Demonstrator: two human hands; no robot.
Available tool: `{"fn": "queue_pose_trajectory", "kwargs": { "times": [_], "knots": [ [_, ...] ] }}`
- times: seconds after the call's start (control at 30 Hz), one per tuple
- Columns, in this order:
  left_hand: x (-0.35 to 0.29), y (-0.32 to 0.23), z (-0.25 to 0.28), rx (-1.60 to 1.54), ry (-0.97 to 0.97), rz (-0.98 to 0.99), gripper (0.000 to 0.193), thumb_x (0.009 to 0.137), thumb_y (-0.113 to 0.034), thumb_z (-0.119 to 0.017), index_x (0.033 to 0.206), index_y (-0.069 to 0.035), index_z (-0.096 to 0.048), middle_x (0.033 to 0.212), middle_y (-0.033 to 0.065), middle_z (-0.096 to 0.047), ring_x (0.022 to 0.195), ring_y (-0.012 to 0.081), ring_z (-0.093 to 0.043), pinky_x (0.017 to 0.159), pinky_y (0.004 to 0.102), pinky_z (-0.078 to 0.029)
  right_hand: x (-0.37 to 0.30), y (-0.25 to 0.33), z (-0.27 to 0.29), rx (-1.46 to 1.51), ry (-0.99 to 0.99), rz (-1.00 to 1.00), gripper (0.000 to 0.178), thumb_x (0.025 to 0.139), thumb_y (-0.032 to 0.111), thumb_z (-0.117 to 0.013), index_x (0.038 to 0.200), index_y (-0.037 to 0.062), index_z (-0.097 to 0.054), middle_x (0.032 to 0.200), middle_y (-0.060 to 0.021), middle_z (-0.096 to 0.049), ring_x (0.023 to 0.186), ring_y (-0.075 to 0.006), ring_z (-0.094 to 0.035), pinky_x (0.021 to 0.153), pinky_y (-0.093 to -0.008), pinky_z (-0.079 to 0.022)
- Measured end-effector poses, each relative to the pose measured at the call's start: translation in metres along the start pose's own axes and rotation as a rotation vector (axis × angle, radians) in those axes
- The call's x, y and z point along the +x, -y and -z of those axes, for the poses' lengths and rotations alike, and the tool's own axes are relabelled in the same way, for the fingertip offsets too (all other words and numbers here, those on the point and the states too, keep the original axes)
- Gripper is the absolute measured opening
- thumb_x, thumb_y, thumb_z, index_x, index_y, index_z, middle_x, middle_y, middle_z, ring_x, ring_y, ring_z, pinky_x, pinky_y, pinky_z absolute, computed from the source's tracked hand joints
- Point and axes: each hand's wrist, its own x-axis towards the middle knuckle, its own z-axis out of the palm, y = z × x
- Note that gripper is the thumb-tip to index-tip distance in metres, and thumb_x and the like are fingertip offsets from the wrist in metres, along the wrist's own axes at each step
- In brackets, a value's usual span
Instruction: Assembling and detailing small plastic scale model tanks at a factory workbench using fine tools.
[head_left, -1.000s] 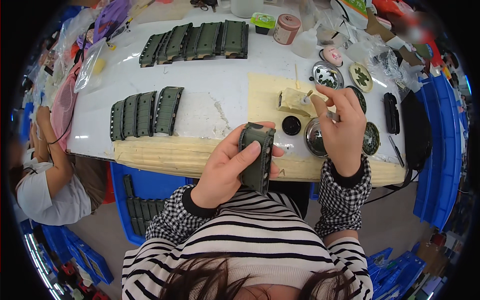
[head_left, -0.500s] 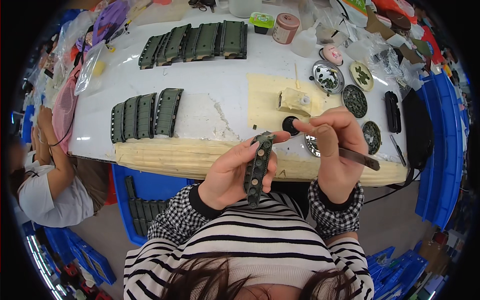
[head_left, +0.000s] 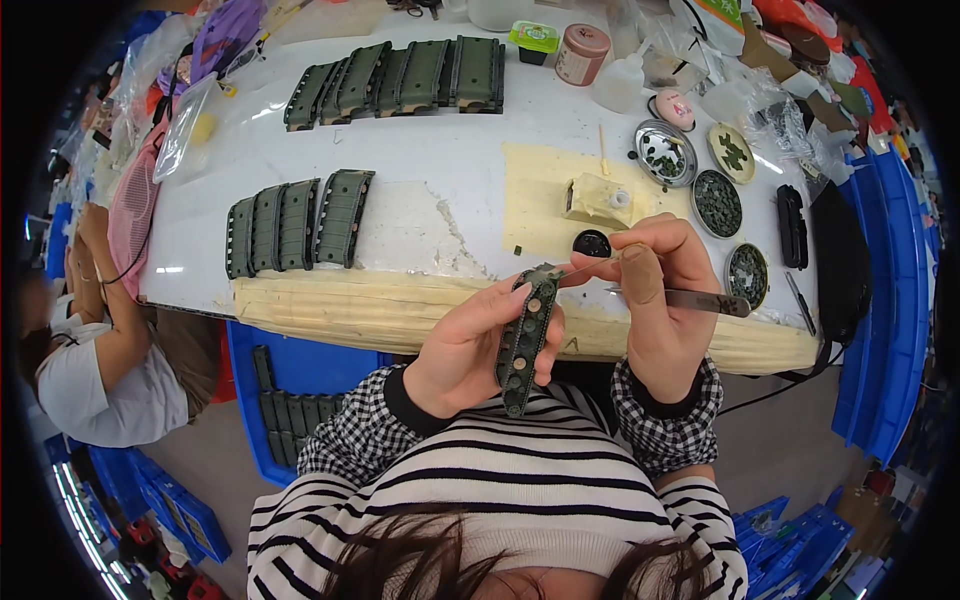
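Note:
My left hand (head_left: 470, 345) grips a dark green curved plastic part (head_left: 524, 340), edge-on, with round studs along its side, held over my chest in front of the table edge. My right hand (head_left: 655, 300) holds metal tweezers (head_left: 700, 299) and a thin stick (head_left: 585, 266) whose tip touches the top end of the part. Two rows of similar green parts lie on the white table: one row (head_left: 300, 222) at the left, another (head_left: 400, 78) at the far side.
Small round metal dishes (head_left: 665, 153) with dark bits, a black cap (head_left: 592, 243), a tan block (head_left: 597, 198), jars and bottles sit at the right. Blue bins (head_left: 900, 300) line the right edge; a blue crate (head_left: 290, 400) with green parts stands below. Another person (head_left: 90, 340) sits at left.
My right hand came back from the dishes to the part with tweezers and stick. My left hand turned the part edge-on and lowered it slightly.

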Motion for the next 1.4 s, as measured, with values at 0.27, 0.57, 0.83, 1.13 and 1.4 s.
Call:
{"fn": "queue_pose_trajectory", "kwargs": {
  "times": [0.27, 0.57, 0.83, 1.13, 1.4],
  "knots": [
    [-0.001, 0.0, 0.0, 0.016, -0.02, 0.003, 0.056, 0.103, -0.032, -0.033, 0.144, 0.006, -0.026, 0.086, 0.0059, -0.057, 0.07, 0.0166, -0.057, 0.058, 0.026, -0.051, 0.0, -0.003, 0.004, 0.06, 0.012, 0.007, 0.014, 0.097, 0.009, -0.054, 0.103, -0.0036, -0.053, 0.09, -0.0066, -0.059, 0.081, -0.0174, -0.068, 0.077, -0.0282, -0.055],
    [-0.011, -0.019, -0.017, 0.216, -0.027, -0.061, 0.058, 0.104, -0.034, -0.031, 0.151, -0.005, -0.014, 0.132, 0.0215, -0.047, 0.11, 0.0265, -0.057, 0.098, 0.0488, -0.047, 0.035, -0.014, 0.038, -0.928, -0.226, 0.404, 0.006, 0.085, 0.001, -0.067, 0.089, -0.0013, -0.064, 0.081, -0.0066, -0.057, 0.063, -0.0095, -0.055, 0.053, -0.0238, -0.041],
    [-0.021, -0.022, -0.02, 1.123, -0.289, -0.38, 0.052, 0.086, -0.012, -0.068, 0.135, -0.006, -0.052, 0.103, 0.0073, -0.061, 0.09, 0.0106, -0.055, 0.074, 0.0244, -0.048, 0.01, 0.008, 0.023, -0.595, -0.248, 0.394, 0.009, 0.092, 0.005, -0.059, 0.095, -0.0035, -0.06, 0.09, -0.0068, -0.053, 0.071, -0.0093, -0.055, 0.066, -0.0254, -0.048],
    [-0.016, -0.019, -0.021, 1.338, -0.236, -0.469, 0.04, 0.082, -0.013, -0.072, 0.118, 0.0, -0.062, 0.093, 0.0111, -0.064, 0.079, 0.0155, -0.06, 0.067, 0.0265, -0.047, -0.001, -0.001, 0.003, -0.069, 0.116, 0.036, 0.019, 0.099, 0.016, -0.05, 0.102, -0.003, -0.049, 0.093, -0.006, -0.048, 0.084, -0.0109, -0.058, 0.083, -0.0356, -0.057],
    [-0.018, -0.022, -0.019, 1.472, -0.232, -0.487, 0.042, 0.08, -0.009, -0.07, 0.12, -0.001, -0.063, 0.097, 0.009, -0.064, 0.086, 0.0152, -0.058, 0.069, 0.0254, -0.045, 0.001, -0.002, 0.002, -0.092, 0.112, 0.018, 0.017, 0.098, 0.012, -0.052, 0.102, -0.0038, -0.051, 0.09, -0.0058, -0.053, 0.082, -0.0123, -0.063, 0.079, -0.0281, -0.056]
  ]
}}
